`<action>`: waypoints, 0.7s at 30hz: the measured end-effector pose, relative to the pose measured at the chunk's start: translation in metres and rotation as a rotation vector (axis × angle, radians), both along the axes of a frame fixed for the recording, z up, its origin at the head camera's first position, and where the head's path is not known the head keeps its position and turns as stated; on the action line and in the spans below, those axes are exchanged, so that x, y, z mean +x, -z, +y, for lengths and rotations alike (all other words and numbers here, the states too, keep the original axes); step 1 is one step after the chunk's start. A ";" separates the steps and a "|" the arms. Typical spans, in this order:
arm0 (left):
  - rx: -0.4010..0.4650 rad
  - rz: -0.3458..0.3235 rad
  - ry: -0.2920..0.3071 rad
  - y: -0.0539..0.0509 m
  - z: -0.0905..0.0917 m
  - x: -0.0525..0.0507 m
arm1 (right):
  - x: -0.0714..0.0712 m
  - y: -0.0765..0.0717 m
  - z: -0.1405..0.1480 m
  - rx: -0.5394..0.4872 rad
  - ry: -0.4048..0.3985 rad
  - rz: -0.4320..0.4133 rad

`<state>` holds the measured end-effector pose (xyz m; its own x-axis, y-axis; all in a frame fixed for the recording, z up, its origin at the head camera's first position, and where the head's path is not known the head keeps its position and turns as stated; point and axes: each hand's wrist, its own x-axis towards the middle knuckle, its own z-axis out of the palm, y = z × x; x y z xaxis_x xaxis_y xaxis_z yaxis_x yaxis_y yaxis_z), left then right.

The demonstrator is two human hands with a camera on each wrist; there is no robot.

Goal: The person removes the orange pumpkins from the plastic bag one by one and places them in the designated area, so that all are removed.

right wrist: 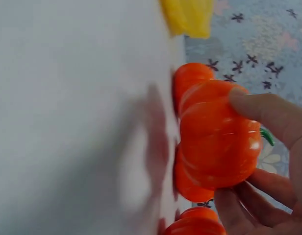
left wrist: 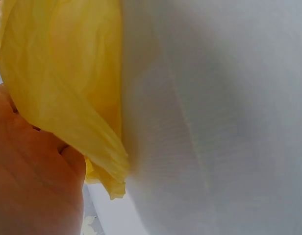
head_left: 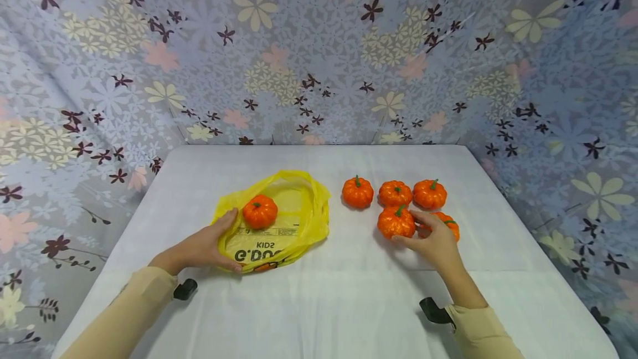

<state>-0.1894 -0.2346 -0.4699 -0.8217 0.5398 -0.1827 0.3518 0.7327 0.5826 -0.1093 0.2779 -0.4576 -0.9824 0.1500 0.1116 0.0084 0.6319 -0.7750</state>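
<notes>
A yellow plastic bag lies on the table with its mouth spread wide, and one small orange pumpkin sits in it. My left hand holds the bag's left rim; in the left wrist view a fold of yellow plastic covers the fingers. On the right, my right hand grips another orange pumpkin with a green stem, thumb on one side and fingers on the other. A shadow shows on the cloth beside this pumpkin.
Behind the right hand stand three more pumpkins: a left one, a middle one and a right one. Another pumpkin is partly hidden by that hand. White cloth covers the table; a flowered curtain hangs around it.
</notes>
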 end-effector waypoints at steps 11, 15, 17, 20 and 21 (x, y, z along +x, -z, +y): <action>0.008 0.023 0.014 0.002 0.000 0.000 | 0.001 0.000 -0.004 0.296 -0.049 0.004; 0.016 0.035 0.026 0.001 0.000 0.000 | 0.001 -0.004 -0.006 0.322 -0.043 -0.022; 0.015 0.034 0.027 0.001 0.000 0.000 | 0.001 -0.010 -0.008 0.319 -0.037 0.012; 0.017 0.038 0.034 0.000 0.000 0.000 | 0.001 -0.024 -0.012 0.287 -0.034 0.114; 0.015 0.034 0.029 -0.001 0.000 0.000 | 0.000 -0.031 -0.013 0.270 -0.032 0.144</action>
